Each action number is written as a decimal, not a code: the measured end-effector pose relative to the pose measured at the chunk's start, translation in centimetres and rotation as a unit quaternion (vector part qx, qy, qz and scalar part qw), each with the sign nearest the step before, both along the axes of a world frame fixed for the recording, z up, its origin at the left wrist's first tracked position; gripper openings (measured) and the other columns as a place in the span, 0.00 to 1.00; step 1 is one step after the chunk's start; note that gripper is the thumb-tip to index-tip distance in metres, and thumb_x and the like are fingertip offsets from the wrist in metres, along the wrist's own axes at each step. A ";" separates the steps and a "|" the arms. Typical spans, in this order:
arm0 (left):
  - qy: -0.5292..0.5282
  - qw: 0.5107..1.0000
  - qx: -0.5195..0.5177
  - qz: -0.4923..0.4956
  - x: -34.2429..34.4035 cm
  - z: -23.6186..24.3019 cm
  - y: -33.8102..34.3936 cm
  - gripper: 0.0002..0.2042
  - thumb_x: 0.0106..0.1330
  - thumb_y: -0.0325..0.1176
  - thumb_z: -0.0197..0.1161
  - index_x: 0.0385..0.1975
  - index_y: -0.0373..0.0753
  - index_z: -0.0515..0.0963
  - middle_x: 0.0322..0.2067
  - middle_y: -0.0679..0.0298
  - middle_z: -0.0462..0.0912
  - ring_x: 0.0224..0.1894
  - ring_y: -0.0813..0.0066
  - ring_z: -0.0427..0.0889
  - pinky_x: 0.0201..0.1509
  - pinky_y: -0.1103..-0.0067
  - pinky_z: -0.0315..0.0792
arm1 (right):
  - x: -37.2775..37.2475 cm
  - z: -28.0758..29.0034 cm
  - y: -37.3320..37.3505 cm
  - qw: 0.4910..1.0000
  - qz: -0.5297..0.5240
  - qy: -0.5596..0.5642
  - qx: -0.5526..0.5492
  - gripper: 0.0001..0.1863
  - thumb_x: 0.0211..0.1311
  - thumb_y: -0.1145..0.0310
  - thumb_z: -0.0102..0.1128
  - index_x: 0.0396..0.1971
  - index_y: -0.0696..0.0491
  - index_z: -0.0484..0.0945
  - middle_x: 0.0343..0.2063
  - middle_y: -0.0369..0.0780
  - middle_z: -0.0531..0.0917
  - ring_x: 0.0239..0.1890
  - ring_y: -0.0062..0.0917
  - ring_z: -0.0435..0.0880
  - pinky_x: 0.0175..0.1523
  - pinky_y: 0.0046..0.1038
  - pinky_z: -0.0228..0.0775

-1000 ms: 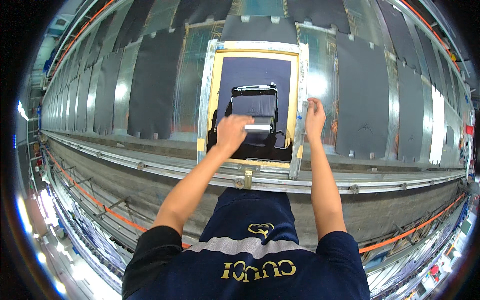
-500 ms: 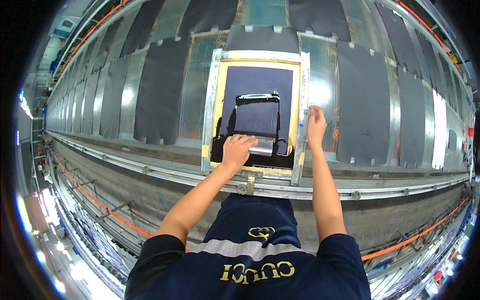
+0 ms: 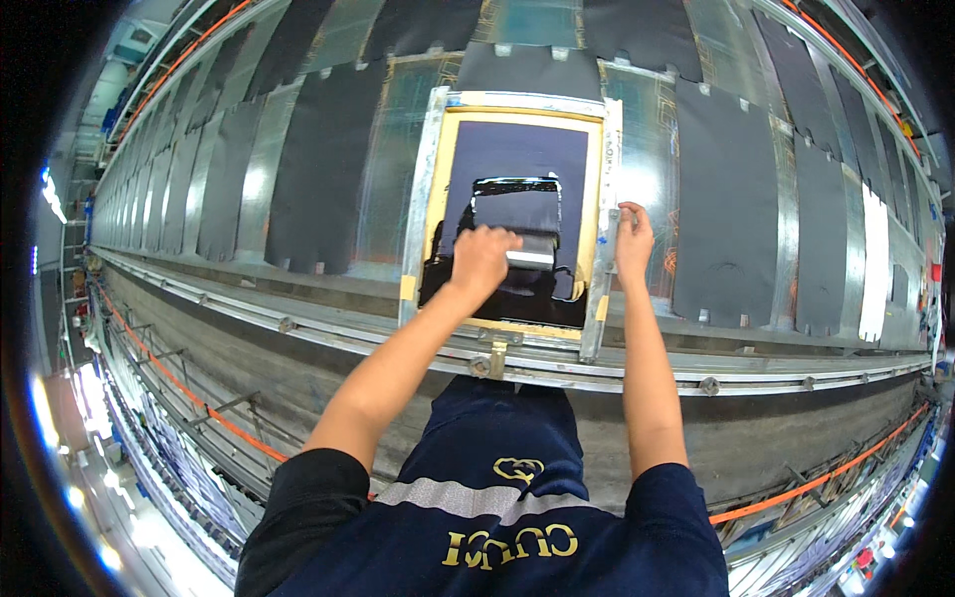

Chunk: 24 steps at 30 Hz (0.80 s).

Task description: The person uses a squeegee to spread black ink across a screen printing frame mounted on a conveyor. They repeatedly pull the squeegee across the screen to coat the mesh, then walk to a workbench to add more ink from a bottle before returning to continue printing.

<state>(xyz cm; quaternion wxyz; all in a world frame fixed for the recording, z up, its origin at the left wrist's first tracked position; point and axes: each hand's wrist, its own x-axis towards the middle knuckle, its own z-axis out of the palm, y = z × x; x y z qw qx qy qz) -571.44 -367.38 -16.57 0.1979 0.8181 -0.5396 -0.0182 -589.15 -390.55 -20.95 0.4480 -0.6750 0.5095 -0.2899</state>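
A screen printing frame (image 3: 610, 169) with metal rails and a yellow inner border lies in front of me. Its dark mesh (image 3: 527, 147) carries glossy black ink (image 3: 527, 303), mostly over the near part. My left hand (image 3: 481, 261) is closed round the left end of a squeegee (image 3: 533, 250), which lies across the mesh near its middle. Most of that grip is hidden under the hand. My right hand (image 3: 635, 247) is at the outer side of the right rail, fingers curled, with fingertips against the frame's edge.
Under the frame runs a long table with dark sheets (image 3: 729, 209) laid in rows, glassy strips between them. A metal rail (image 3: 786, 376) follows its near edge, with a brass-coloured bracket (image 3: 497, 360) at the frame. Orange lines (image 3: 786, 505) run along racks nearby.
My left hand has pushed the squeegee away from me, from the near end of the mesh toward its middle. The right hand stays by the right rail.
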 end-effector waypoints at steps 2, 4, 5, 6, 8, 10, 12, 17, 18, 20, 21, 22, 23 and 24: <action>0.008 0.999 0.031 -0.022 -2.2 0.0 3.3 0.19 0.54 0.22 0.65 0.43 0.55 0.89 0.44 0.73 0.89 0.46 0.67 0.84 0.48 0.67 0.76 | -0.2 -0.8 -0.4 1.000 0.011 -0.014 0.013 0.10 0.77 0.62 0.57 0.45 0.50 0.84 0.21 0.38 0.77 0.25 0.23 0.71 0.35 0.33 0.67; 0.016 0.999 0.033 -0.039 -3.5 -0.4 6.1 0.22 0.53 0.22 0.66 0.47 0.54 0.87 0.51 0.74 0.87 0.55 0.69 0.82 0.55 0.69 0.74 | 0.0 -1.0 -0.8 1.000 0.014 -0.014 -0.004 0.10 0.76 0.62 0.58 0.44 0.51 0.84 0.23 0.38 0.78 0.27 0.22 0.71 0.36 0.32 0.67; 0.030 0.998 0.014 -0.049 -3.8 0.0 6.7 0.23 0.53 0.23 0.67 0.49 0.53 0.86 0.55 0.74 0.86 0.58 0.70 0.82 0.56 0.68 0.73 | 0.0 -1.1 -1.3 1.000 0.010 -0.016 -0.024 0.10 0.76 0.63 0.58 0.44 0.52 0.84 0.24 0.38 0.79 0.27 0.22 0.71 0.36 0.31 0.67; 0.064 0.996 0.012 -0.054 -3.5 0.4 7.6 0.24 0.53 0.24 0.66 0.53 0.52 0.85 0.57 0.73 0.86 0.61 0.69 0.81 0.59 0.68 0.74 | 0.6 -0.3 -0.9 0.999 0.012 -0.018 -0.039 0.10 0.76 0.63 0.58 0.44 0.52 0.84 0.24 0.38 0.79 0.27 0.21 0.71 0.37 0.31 0.67; 0.060 0.996 -0.021 -0.064 -2.7 0.8 9.3 0.25 0.54 0.25 0.65 0.55 0.51 0.84 0.60 0.72 0.84 0.65 0.68 0.79 0.63 0.68 0.73 | 1.9 3.0 -0.5 0.998 0.028 -0.031 -0.057 0.09 0.76 0.64 0.58 0.44 0.52 0.84 0.25 0.35 0.80 0.28 0.19 0.71 0.36 0.29 0.66; 0.069 0.996 -0.007 -0.064 -2.0 1.8 10.8 0.27 0.55 0.26 0.65 0.59 0.51 0.83 0.63 0.71 0.82 0.66 0.68 0.78 0.64 0.68 0.72 | 3.4 5.3 0.7 0.996 0.037 -0.010 -0.086 0.09 0.76 0.65 0.58 0.44 0.52 0.84 0.25 0.31 0.77 0.27 0.17 0.69 0.35 0.27 0.65; 0.081 0.995 -0.026 -0.049 0.9 3.3 13.8 0.29 0.53 0.26 0.67 0.60 0.51 0.82 0.63 0.71 0.83 0.65 0.69 0.79 0.62 0.69 0.72 | 7.6 6.0 4.5 0.994 0.031 -0.040 -0.092 0.09 0.77 0.65 0.57 0.43 0.52 0.84 0.24 0.29 0.74 0.26 0.16 0.67 0.33 0.26 0.63; 0.072 0.997 -0.009 0.006 13.5 3.7 24.0 0.26 0.53 0.26 0.68 0.56 0.50 0.84 0.59 0.73 0.85 0.61 0.72 0.80 0.57 0.69 0.71 | 21.0 4.7 16.3 0.996 0.027 -0.062 -0.059 0.09 0.77 0.64 0.57 0.45 0.51 0.84 0.22 0.30 0.72 0.26 0.16 0.65 0.31 0.27 0.61; 0.060 0.998 -0.018 0.012 16.3 3.5 26.6 0.24 0.53 0.26 0.69 0.53 0.49 0.85 0.57 0.74 0.86 0.60 0.74 0.81 0.55 0.69 0.71 | 23.6 4.1 19.1 0.997 0.025 -0.059 -0.047 0.09 0.77 0.64 0.57 0.45 0.51 0.84 0.21 0.31 0.72 0.26 0.16 0.65 0.31 0.27 0.61; 0.068 0.998 0.001 0.012 21.0 3.3 31.3 0.23 0.52 0.25 0.68 0.52 0.49 0.86 0.56 0.74 0.86 0.59 0.73 0.81 0.57 0.70 0.71 | 28.3 2.5 23.9 0.997 0.022 -0.069 -0.021 0.10 0.77 0.64 0.57 0.46 0.51 0.83 0.20 0.32 0.70 0.25 0.17 0.66 0.31 0.29 0.61; 0.072 0.997 0.009 0.009 23.1 3.4 32.9 0.23 0.52 0.25 0.68 0.52 0.49 0.86 0.56 0.74 0.87 0.59 0.72 0.81 0.57 0.69 0.71 | 29.8 1.8 25.8 0.997 0.015 -0.070 -0.023 0.10 0.77 0.63 0.56 0.46 0.52 0.83 0.20 0.33 0.70 0.25 0.19 0.66 0.31 0.30 0.62; 0.076 0.997 0.016 0.005 25.3 3.4 34.1 0.24 0.53 0.25 0.68 0.52 0.49 0.86 0.56 0.74 0.87 0.59 0.72 0.81 0.58 0.69 0.71 | 31.5 1.0 27.3 0.998 0.010 -0.064 -0.026 0.11 0.78 0.62 0.56 0.46 0.52 0.83 0.20 0.35 0.71 0.24 0.21 0.67 0.31 0.31 0.62; 0.083 0.996 0.022 0.021 26.7 2.8 36.0 0.24 0.53 0.24 0.68 0.52 0.49 0.86 0.56 0.73 0.86 0.60 0.70 0.81 0.59 0.68 0.71 | 32.9 1.6 29.7 0.999 0.020 -0.035 -0.012 0.11 0.78 0.62 0.56 0.46 0.52 0.82 0.19 0.37 0.71 0.24 0.22 0.67 0.31 0.32 0.63; 0.075 0.997 0.022 0.020 28.1 2.6 37.2 0.24 0.53 0.24 0.68 0.53 0.49 0.86 0.57 0.73 0.86 0.60 0.69 0.81 0.60 0.68 0.71 | 34.4 2.3 31.0 1.000 0.024 -0.019 0.000 0.11 0.78 0.61 0.56 0.46 0.52 0.82 0.18 0.38 0.72 0.23 0.23 0.68 0.32 0.33 0.64</action>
